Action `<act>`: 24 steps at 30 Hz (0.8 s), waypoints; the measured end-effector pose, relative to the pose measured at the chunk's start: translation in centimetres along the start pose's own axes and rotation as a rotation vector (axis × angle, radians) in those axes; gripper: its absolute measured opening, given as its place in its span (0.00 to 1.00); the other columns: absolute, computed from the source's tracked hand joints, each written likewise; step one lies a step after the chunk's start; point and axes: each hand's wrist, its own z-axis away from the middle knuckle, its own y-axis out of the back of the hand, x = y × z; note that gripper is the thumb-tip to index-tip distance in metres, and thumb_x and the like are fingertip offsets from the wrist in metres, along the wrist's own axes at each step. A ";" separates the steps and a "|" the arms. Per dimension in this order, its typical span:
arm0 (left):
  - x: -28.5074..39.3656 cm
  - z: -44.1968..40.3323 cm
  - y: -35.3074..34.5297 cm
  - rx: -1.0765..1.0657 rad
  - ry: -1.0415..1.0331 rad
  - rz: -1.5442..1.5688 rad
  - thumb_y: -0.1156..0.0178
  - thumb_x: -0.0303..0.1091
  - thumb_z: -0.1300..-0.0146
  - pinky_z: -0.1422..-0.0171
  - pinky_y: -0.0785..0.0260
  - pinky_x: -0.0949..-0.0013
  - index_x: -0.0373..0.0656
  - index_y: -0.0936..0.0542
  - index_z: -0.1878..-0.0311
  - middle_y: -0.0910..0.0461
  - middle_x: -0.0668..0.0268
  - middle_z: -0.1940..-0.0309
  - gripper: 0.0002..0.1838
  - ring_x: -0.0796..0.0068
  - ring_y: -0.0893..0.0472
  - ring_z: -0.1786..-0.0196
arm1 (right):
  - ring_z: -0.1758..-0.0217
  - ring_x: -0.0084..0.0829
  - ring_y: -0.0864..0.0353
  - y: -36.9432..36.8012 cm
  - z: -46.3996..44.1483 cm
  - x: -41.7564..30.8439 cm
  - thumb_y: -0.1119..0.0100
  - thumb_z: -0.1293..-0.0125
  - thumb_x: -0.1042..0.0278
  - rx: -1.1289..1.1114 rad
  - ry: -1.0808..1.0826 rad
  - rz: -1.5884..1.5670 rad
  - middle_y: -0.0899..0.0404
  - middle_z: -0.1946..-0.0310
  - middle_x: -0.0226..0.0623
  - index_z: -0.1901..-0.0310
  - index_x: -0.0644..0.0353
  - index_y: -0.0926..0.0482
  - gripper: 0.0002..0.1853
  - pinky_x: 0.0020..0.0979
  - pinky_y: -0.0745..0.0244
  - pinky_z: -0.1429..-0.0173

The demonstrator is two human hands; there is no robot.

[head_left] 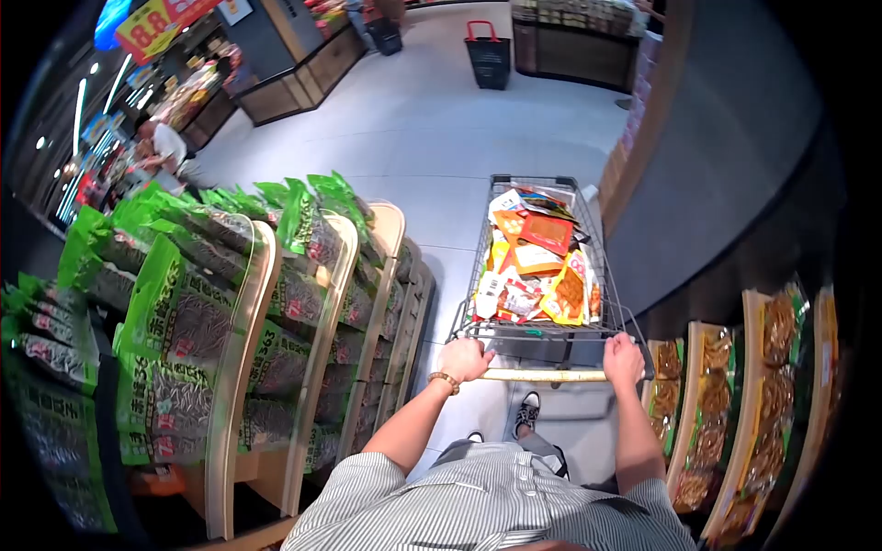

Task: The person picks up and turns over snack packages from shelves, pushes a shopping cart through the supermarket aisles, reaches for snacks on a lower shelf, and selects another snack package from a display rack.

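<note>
Handle (542, 375) of the cart (537, 178) sits in both hands: the left hand (465, 359) curls around one end, the right hand (625, 359) around the other, fingers folded over. The cart stands just ahead of them, loose packets (544, 232) heaped inside; a sudden stop could make the heap slide. Room looks tight. If one hand pushed harder than the other, the cart could swerve, scraping the dark wall (726, 156) ahead and to the right of the right hand, or catching the green bags (179, 349) left of the left hand and tugging some down. Well ahead of both hands, a black basket (490, 62) stands on the floor, easily bumped if nobody watches. Below them, a long stride could knock the shoe (526, 413) against the cart.
</note>
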 end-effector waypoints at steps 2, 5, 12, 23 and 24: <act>0.8 -1.3 0.5 0.000 0.005 0.010 0.44 0.57 0.31 0.49 0.21 0.51 0.46 0.11 0.62 0.12 0.56 0.63 0.24 0.53 0.13 0.56 | 0.62 0.55 0.15 -0.1 -2.1 0.2 0.41 0.30 0.53 -0.017 0.011 -0.008 0.15 0.71 0.45 0.64 0.53 0.20 0.12 0.54 0.22 0.56; 1.7 -3.5 0.7 0.017 0.031 0.022 0.43 0.57 0.32 0.50 0.21 0.51 0.46 0.11 0.64 0.12 0.55 0.64 0.24 0.53 0.13 0.57 | 0.62 0.55 0.15 0.0 -5.1 0.0 0.41 0.30 0.53 -0.037 0.039 -0.009 0.15 0.71 0.45 0.64 0.53 0.20 0.12 0.53 0.22 0.56; 2.9 -7.8 0.4 0.083 0.116 0.083 0.40 0.57 0.35 0.51 0.21 0.52 0.49 0.11 0.66 0.12 0.57 0.67 0.21 0.53 0.13 0.58 | 0.60 0.54 0.15 -0.2 -11.7 -0.1 0.40 0.31 0.54 -0.113 0.115 -0.007 0.15 0.70 0.44 0.63 0.52 0.21 0.11 0.52 0.22 0.56; 5.4 -12.8 1.8 0.127 0.175 0.128 0.40 0.56 0.35 0.50 0.22 0.50 0.46 0.12 0.67 0.13 0.54 0.66 0.22 0.50 0.14 0.57 | 0.62 0.55 0.16 0.2 -19.6 -1.6 0.38 0.34 0.58 -0.096 0.192 0.013 0.17 0.72 0.45 0.64 0.54 0.26 0.11 0.54 0.24 0.57; 5.7 -13.5 2.0 0.124 0.183 0.132 0.40 0.56 0.35 0.50 0.22 0.50 0.46 0.12 0.67 0.13 0.54 0.65 0.22 0.50 0.13 0.57 | 0.62 0.55 0.16 -0.1 -20.7 -1.6 0.38 0.34 0.58 -0.093 0.208 0.015 0.17 0.72 0.45 0.64 0.54 0.26 0.11 0.54 0.25 0.57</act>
